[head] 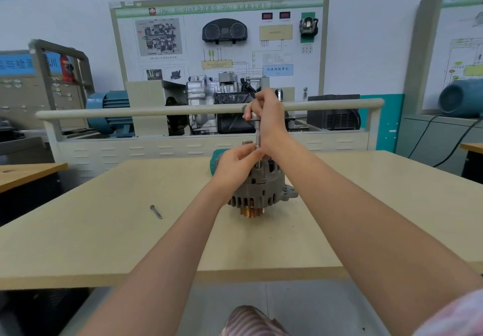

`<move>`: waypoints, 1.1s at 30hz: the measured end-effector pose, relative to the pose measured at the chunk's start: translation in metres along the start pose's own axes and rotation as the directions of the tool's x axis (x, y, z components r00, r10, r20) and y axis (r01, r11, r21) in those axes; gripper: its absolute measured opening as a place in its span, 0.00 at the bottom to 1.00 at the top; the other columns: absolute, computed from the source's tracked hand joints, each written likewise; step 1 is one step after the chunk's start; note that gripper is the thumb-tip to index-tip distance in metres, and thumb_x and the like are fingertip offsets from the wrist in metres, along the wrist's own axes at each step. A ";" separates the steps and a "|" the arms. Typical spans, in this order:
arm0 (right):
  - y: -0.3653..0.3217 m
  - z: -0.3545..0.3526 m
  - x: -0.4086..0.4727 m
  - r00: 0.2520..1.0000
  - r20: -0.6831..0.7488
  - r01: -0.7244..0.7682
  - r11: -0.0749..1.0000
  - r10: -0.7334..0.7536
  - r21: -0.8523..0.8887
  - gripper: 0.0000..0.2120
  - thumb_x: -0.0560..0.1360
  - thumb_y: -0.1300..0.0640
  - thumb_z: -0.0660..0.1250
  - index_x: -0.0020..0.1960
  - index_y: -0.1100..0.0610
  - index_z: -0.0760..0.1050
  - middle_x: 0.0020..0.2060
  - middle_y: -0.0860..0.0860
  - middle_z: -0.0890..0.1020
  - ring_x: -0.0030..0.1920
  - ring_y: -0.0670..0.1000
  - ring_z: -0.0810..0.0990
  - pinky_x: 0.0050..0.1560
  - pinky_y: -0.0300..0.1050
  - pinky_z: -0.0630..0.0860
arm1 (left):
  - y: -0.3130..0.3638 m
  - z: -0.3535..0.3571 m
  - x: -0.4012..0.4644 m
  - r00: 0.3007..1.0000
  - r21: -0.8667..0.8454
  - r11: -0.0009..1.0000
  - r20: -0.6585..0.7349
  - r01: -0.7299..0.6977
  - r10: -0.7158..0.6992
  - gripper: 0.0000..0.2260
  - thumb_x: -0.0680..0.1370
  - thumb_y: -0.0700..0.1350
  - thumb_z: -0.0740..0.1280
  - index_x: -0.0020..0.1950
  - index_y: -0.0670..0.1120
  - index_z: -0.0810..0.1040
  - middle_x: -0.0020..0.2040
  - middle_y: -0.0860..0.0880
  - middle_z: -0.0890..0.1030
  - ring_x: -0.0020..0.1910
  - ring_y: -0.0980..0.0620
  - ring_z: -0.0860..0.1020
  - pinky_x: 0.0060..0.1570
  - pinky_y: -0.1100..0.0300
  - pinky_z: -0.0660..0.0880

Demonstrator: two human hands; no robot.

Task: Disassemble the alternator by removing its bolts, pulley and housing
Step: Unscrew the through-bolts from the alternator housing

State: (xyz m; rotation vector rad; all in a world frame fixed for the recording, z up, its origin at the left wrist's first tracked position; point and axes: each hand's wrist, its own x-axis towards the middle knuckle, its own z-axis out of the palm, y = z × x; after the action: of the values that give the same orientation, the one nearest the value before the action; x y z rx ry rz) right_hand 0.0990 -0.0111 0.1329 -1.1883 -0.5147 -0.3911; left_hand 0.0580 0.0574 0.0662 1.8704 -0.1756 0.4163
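We find the alternator (261,189) at frame centre on the desk (104,244), standing pulley (252,213) down. The right hand (269,118) has its grip clenched round the top of a slim metal driver (258,137) held upright above the housing. The left hand (235,165) pinches the driver's lower shaft. One loose bolt (156,211) lies left of the alternator, well apart.

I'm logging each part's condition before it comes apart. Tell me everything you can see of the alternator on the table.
The alternator is a grey, cast-metal-looking body with slotted vents around its housing and a mounting ear on its right. It stands upright on the tan table, resting on its copper-coloured grooved pulley. The left hand rests on its top, and a slim metal tool, gripped by the right hand, enters it vertically from above.
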 end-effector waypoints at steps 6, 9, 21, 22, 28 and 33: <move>0.008 0.006 -0.012 0.984 -0.003 0.160 0.892 -0.178 -0.422 0.18 0.77 0.60 0.55 0.28 0.58 0.64 0.26 0.50 0.67 0.31 0.48 0.66 0.37 0.44 0.64 | -0.003 -0.001 0.001 1.000 -0.004 1.000 -0.024 0.005 -0.005 0.09 0.79 0.46 0.64 0.54 0.46 0.81 0.45 0.50 0.82 0.45 0.54 0.76 0.45 0.61 0.71; 0.023 0.005 -0.024 0.886 0.145 0.296 0.295 -0.441 -0.909 0.08 0.75 0.55 0.57 0.41 0.58 0.69 0.40 0.51 0.70 0.44 0.51 0.68 0.52 0.45 0.65 | -0.005 0.000 0.005 0.997 0.022 0.999 -0.067 0.025 -0.024 0.05 0.80 0.39 0.60 0.49 0.43 0.76 0.42 0.47 0.79 0.41 0.53 0.74 0.38 0.64 0.70; 0.024 0.002 -0.027 0.861 0.173 0.253 0.109 -0.478 -0.961 0.12 0.72 0.54 0.57 0.51 0.60 0.71 0.49 0.54 0.72 0.53 0.55 0.68 0.68 0.51 0.59 | 0.003 0.004 0.000 0.994 0.042 0.996 -0.087 0.077 -0.073 0.10 0.81 0.38 0.58 0.58 0.35 0.74 0.51 0.39 0.79 0.49 0.45 0.77 0.48 0.59 0.74; 0.025 0.001 -0.028 0.860 0.168 0.255 0.121 -0.482 -0.959 0.12 0.72 0.54 0.57 0.51 0.60 0.71 0.49 0.54 0.73 0.53 0.55 0.68 0.67 0.51 0.59 | 0.003 0.004 -0.001 0.994 0.061 0.995 -0.089 0.074 -0.068 0.10 0.81 0.39 0.59 0.59 0.36 0.75 0.53 0.38 0.79 0.52 0.44 0.77 0.50 0.55 0.73; 0.020 0.001 -0.023 0.870 0.132 0.337 0.376 -0.475 -0.863 0.10 0.73 0.56 0.60 0.34 0.57 0.69 0.36 0.50 0.71 0.43 0.51 0.68 0.57 0.45 0.64 | 0.002 -0.001 0.000 1.000 0.049 0.999 -0.016 0.003 -0.002 0.07 0.80 0.40 0.60 0.46 0.48 0.76 0.44 0.49 0.80 0.45 0.53 0.76 0.41 0.62 0.72; -0.001 -0.002 -0.009 0.995 0.039 0.094 0.964 -0.087 -0.250 0.21 0.76 0.59 0.55 0.24 0.56 0.58 0.23 0.52 0.62 0.30 0.52 0.64 0.39 0.45 0.64 | 0.000 -0.002 -0.004 0.998 -0.002 0.999 0.048 -0.048 0.048 0.07 0.80 0.49 0.63 0.49 0.56 0.80 0.46 0.56 0.83 0.49 0.58 0.78 0.45 0.63 0.69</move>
State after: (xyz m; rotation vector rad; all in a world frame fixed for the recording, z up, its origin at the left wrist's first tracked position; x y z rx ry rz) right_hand 0.0912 -0.0135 0.1276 -1.4198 -0.5560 -0.5313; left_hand 0.0540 0.0586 0.0657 1.8797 -0.2535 0.4047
